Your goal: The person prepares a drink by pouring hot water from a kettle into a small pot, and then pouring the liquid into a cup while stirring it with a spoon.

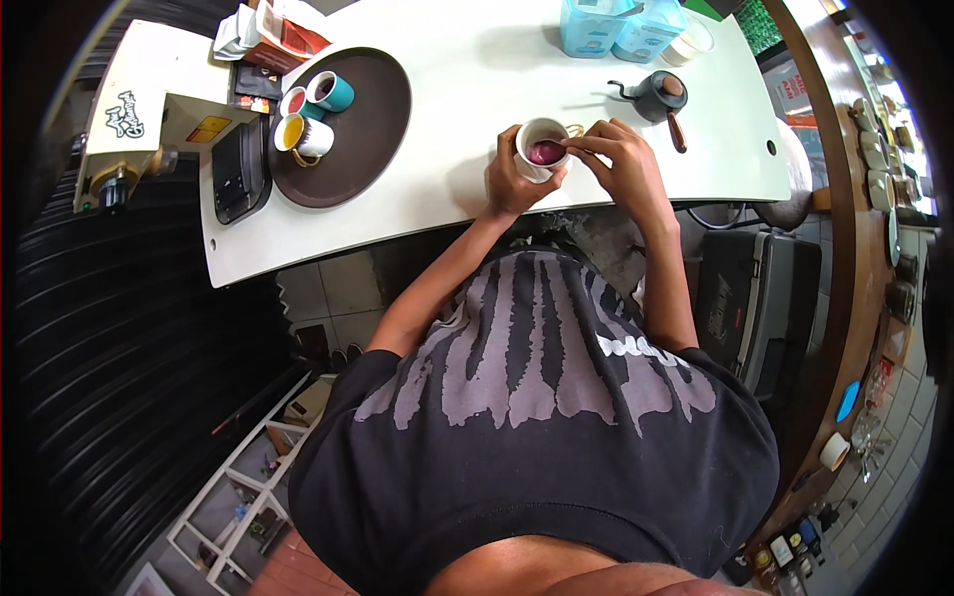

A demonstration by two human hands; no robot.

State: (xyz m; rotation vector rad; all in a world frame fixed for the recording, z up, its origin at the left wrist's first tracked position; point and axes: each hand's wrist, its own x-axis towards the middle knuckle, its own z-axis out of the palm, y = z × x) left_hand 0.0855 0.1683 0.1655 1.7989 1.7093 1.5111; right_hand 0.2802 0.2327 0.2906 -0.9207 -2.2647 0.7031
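My left hand (509, 187) is wrapped around a white cup (529, 133) near the front edge of the white table. Purple-pink liquid (546, 153) shows inside the cup, its mouth turned up toward me. Between the fingertips of my right hand (626, 164) is the handle of a thin spoon (570, 146), which reaches over the rim into the purple liquid. The spoon's lower end is hard to make out. Beyond my right hand, a small dark gooseneck kettle (656, 99) with a wooden handle stands on the table.
A round brown tray (383, 114) at the left carries a teal cup (340, 93), a cup with red contents (294, 102) and a white cup with yellow contents (315, 140). Beside it lies a black scale (231, 184). Light-blue containers (596, 28) stand at the far edge.
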